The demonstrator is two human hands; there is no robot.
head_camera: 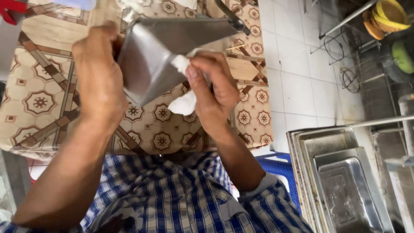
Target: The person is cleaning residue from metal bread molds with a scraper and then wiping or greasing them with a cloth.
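Left hand clamped on steel tray, tilted between hands. Right hand pinching white tissue against its face. Likely rigid, light, slippery; edge grip advisable.

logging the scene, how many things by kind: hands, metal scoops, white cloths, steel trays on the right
hands: 2, left hand and right hand
metal scoop: 1
white cloth: 1
steel trays: at least 3, nested
total: 7
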